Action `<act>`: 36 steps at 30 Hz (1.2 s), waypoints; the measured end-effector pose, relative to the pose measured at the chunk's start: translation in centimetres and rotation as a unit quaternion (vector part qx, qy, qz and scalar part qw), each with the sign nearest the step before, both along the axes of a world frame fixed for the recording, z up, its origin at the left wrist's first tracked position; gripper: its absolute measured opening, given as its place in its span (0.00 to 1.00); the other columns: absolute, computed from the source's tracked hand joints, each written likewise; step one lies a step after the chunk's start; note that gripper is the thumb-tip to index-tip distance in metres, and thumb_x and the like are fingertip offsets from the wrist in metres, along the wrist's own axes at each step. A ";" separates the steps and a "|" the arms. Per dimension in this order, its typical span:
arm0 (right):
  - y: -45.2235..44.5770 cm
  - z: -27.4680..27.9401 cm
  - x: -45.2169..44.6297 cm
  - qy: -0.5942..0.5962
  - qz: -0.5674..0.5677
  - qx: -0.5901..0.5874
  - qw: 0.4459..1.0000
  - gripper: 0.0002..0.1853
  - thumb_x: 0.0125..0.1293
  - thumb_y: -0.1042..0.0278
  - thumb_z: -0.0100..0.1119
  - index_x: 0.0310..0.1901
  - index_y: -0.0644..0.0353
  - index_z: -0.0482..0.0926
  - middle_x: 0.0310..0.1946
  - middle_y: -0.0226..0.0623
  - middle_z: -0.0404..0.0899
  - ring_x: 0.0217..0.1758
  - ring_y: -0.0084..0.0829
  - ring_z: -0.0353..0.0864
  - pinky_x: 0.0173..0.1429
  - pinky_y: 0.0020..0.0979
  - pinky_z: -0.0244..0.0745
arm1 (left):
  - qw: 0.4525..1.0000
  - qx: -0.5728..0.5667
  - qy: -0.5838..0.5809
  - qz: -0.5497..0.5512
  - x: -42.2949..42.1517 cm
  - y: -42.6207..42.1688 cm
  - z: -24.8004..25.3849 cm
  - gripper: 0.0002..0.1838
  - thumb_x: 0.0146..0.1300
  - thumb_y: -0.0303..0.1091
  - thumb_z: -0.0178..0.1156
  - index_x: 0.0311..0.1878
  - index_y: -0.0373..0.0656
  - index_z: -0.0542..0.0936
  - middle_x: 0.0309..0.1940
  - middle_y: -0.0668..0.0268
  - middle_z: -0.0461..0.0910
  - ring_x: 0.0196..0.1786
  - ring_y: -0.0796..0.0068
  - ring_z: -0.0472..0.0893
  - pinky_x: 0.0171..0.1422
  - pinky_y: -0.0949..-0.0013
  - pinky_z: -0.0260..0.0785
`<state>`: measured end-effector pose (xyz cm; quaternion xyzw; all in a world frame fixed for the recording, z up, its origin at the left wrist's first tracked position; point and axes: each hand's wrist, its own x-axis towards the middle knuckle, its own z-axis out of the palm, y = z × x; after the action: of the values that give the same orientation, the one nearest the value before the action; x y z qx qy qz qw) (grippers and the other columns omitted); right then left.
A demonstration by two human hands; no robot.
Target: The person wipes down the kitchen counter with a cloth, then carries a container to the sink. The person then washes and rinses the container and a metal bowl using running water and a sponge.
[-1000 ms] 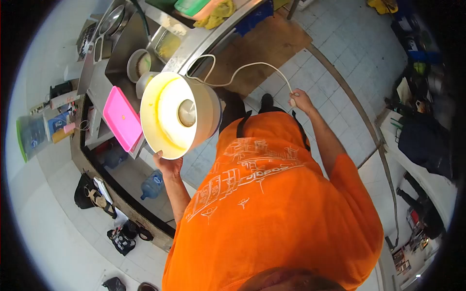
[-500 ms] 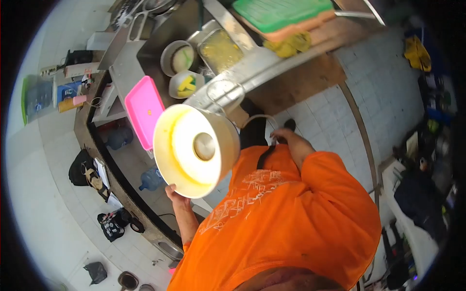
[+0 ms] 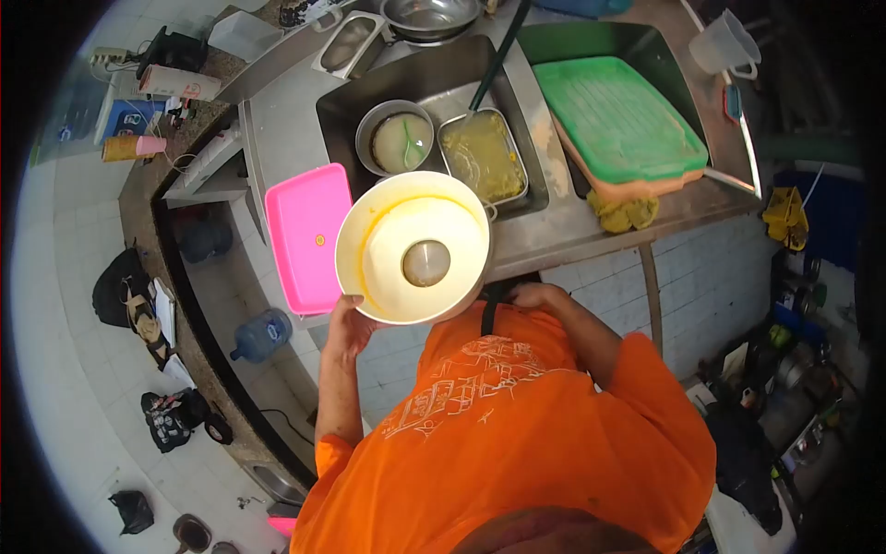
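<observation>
A cream bucket (image 3: pixel 378 222) with a yellow stain inside its rim is held up in front of my orange shirt, its mouth facing me. At its bottom shows a round, metallic-looking disc (image 3: pixel 425 263). My left hand (image 3: pixel 351 325) grips the rim at the lower left, the thumb over the edge. Part of a thin loop shows at the bucket's right side. My right hand (image 3: pixel 533 295) is low by my waist, near a black strap (image 3: pixel 489 319); its fingers are mostly hidden. Just left of the bucket lies a pink tray (image 3: pixel 309 268) with a small yellowish bit on it.
Beyond the bucket, a steel sink (image 3: pixel 341 115) holds a round pot (image 3: pixel 365 138) of cloudy water and a rectangular pan (image 3: pixel 521 175) with yellow residue. A green board (image 3: pixel 618 120), a yellow cloth (image 3: pixel 623 214) and a clear jug (image 3: pixel 724 42) sit right. A blue water bottle (image 3: pixel 263 337) stands lower left.
My view has turned, bringing more of the sink into sight. The bucket's mouth has come round to face me more directly, and it now hides the small tub of sponges. My left hand keeps its grip.
</observation>
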<state>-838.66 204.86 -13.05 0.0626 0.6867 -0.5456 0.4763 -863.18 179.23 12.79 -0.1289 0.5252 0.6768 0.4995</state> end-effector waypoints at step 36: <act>11.8 -1.9 -24.5 0.090 -0.687 0.093 0.715 0.29 0.59 0.70 0.50 0.65 0.60 0.62 0.62 0.43 0.67 0.65 0.45 0.66 0.68 0.45 0.59 | 0.956 -0.261 0.132 0.019 -13.3 24.3 -23.0 0.55 0.48 0.51 0.67 0.75 0.45 0.47 0.70 0.45 0.53 0.69 0.48 0.57 0.68 0.49 0.54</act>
<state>-863.13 216.67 -14.92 0.5116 0.5421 -0.6589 -0.1015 -876.48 203.52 -10.25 -0.1743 0.7421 0.5364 0.3622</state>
